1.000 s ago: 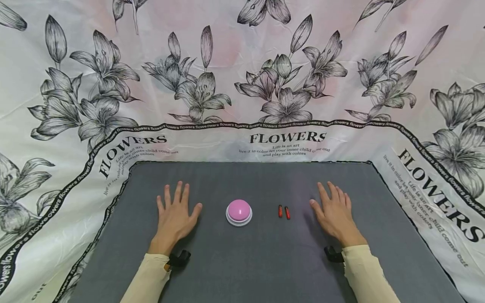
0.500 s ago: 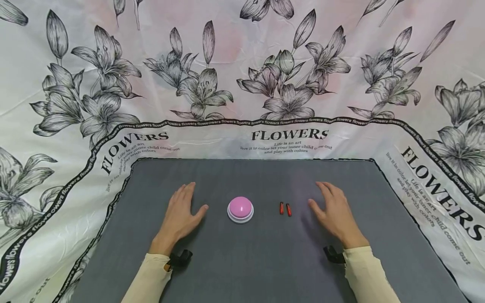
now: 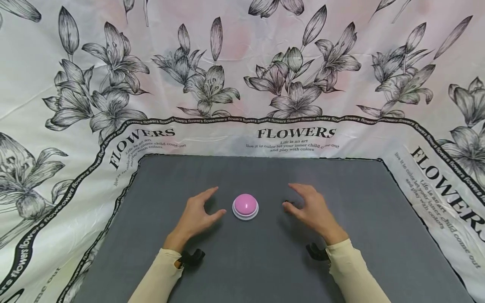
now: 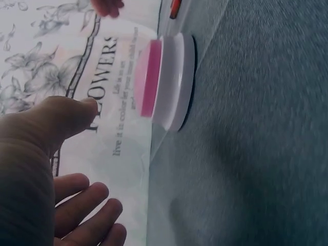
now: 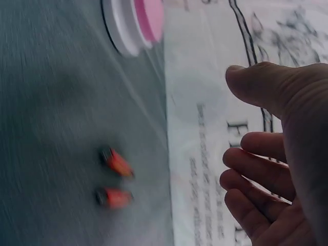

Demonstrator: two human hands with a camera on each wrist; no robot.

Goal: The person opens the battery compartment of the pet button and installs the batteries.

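Observation:
A round push light or button with a pink dome [image 3: 245, 204] and white base [image 4: 177, 82] stands on the grey table, between my hands. To its left is my left hand [image 3: 195, 216], thumb and fingers apart and holding nothing. My right hand [image 3: 312, 210] hovers on the other side, also with nothing in its grasp. Beneath it lie two small red cylinders with dark ends, which look like batteries; the right wrist view shows one battery [image 5: 120, 164] beside the other battery [image 5: 115, 198], both blurred. In the head view the right hand largely hides them.
The grey tabletop [image 3: 242, 269] is bordered by a white cloth [image 3: 216, 139] printed with flowers and lettering, which rises behind it. A black wrist strap mount [image 3: 193, 257] sits by the left sleeve, and a similar mount [image 3: 317, 252] by the right.
Both hands have lifted and moved inward toward the pink dome, turning from palms down to thumbs and fingers spread apart. The right hand now covers the red batteries in the head view.

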